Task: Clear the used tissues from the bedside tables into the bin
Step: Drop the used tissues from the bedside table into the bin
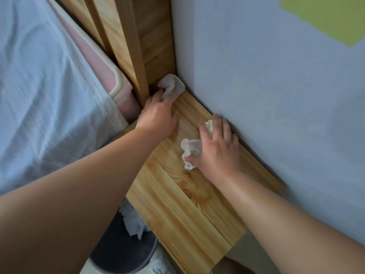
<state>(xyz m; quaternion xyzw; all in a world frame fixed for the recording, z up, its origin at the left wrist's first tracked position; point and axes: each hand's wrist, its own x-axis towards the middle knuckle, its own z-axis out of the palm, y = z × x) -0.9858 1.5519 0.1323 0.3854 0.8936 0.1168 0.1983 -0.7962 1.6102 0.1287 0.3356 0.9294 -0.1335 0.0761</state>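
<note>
Grips first: corner tissue (171, 86) is pinched by the left hand (158, 117) where headboard (138, 46) meets wall (276, 105). Crumpled tissue (190, 150) is gathered under the right hand (218, 149), thumb curled against it, fingers spread, a white wad seen between two of them. Bed (49, 95), covered by a pale sheet, is seen at left. Bedside table (187, 210), pine, is set against the wall. Bin (118, 252), dark, is placed below the table's near edge; white tissues (134, 224) are seen inside.
</note>
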